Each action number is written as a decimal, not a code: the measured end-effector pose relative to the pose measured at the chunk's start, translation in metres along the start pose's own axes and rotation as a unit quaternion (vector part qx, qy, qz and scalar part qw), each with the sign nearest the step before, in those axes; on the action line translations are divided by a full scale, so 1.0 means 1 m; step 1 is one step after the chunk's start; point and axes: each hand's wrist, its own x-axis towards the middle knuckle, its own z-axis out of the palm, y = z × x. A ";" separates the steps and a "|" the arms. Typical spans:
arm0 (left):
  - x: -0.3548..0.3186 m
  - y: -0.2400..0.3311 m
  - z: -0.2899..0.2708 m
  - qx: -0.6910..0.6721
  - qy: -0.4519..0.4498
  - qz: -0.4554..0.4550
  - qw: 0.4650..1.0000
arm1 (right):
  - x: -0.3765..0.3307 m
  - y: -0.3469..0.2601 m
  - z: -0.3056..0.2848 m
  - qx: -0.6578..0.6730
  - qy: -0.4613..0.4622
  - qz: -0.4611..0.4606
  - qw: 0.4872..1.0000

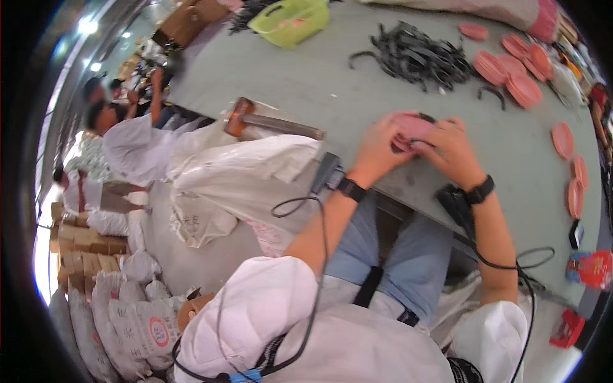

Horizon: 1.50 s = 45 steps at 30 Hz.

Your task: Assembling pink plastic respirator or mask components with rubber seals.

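Both hands (415, 150) w/ round pink disc (412, 127)

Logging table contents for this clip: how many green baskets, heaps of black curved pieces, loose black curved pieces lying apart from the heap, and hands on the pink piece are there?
Green basket: 1
Heap of black curved pieces: 1
Loose black curved pieces apart from the heap: 2, one left of it, one right
Hands on the pink piece: 2, left hand and right hand
Total: 6
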 end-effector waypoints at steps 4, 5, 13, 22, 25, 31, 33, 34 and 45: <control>0.003 -0.020 0.010 0.070 0.036 0.040 0.996 | 0.003 -0.002 -0.005 -0.070 -0.055 -0.008 0.996; 0.005 -0.020 0.014 0.066 0.044 0.041 0.996 | -0.001 0.005 -0.007 -0.074 -0.060 0.000 0.995; 0.000 -0.021 0.002 0.077 0.035 0.031 0.996 | 0.001 0.008 0.005 0.013 -0.079 0.081 0.993; 0.008 -0.021 0.002 -0.009 -0.003 -0.013 1.000 | -0.001 0.022 -0.003 0.136 -0.120 0.069 0.981; 0.011 -0.020 -0.003 -0.027 -0.031 -0.008 0.999 | 0.015 0.011 -0.015 0.150 -0.181 0.111 0.966; 0.014 -0.022 -0.001 -0.045 -0.029 -0.010 0.999 | 0.010 0.019 -0.008 0.224 -0.137 0.122 0.957; 0.015 -0.024 -0.001 -0.053 -0.021 -0.003 0.998 | 0.007 0.025 -0.001 0.276 -0.087 0.158 0.944; 0.015 -0.025 -0.001 -0.055 -0.023 -0.001 0.998 | 0.006 0.026 0.000 0.327 -0.038 0.191 0.925; 0.004 -0.008 0.004 -0.012 -0.031 -0.018 0.999 | 0.005 0.044 0.009 0.207 -0.024 0.271 0.940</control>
